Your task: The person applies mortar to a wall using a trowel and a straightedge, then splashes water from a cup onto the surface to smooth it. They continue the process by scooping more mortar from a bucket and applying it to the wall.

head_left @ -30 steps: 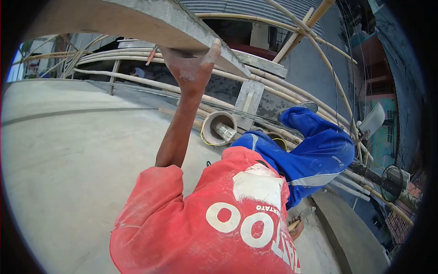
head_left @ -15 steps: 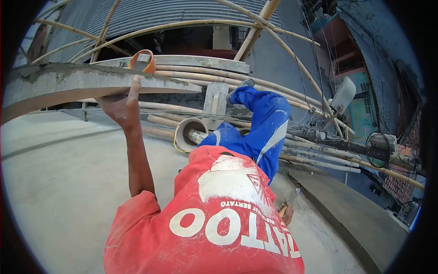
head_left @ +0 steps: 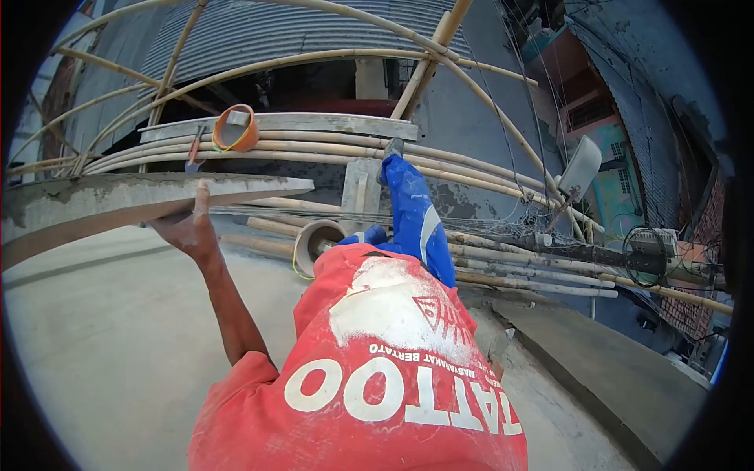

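Observation:
My left hand grips the edge of a curved concrete ledge, its thumb on the rim and its fingers curled underneath. Wet-looking grey mortar lies along the top of that ledge. Low on the right, my right hand is mostly hidden behind my red shirt. Just beyond it shows the blade of a trowel; the earlier picture shows that hand around its handle. In front of my body, a round pipe opening with a yellow cord stands beside my blue-trousered leg.
An orange bucket and a red-handled tool rest on bamboo poles beyond the ledge. Bamboo scaffolding crosses the drop ahead. Tangled wires and a lamp-like fixture are at right. A concrete ledge runs along the lower right.
One leg has stretched forward, its foot now at the bamboo poles. My view has shifted, showing the bucket and red-handled tool more fully. My left hand stays on the ledge; my right is more hidden.

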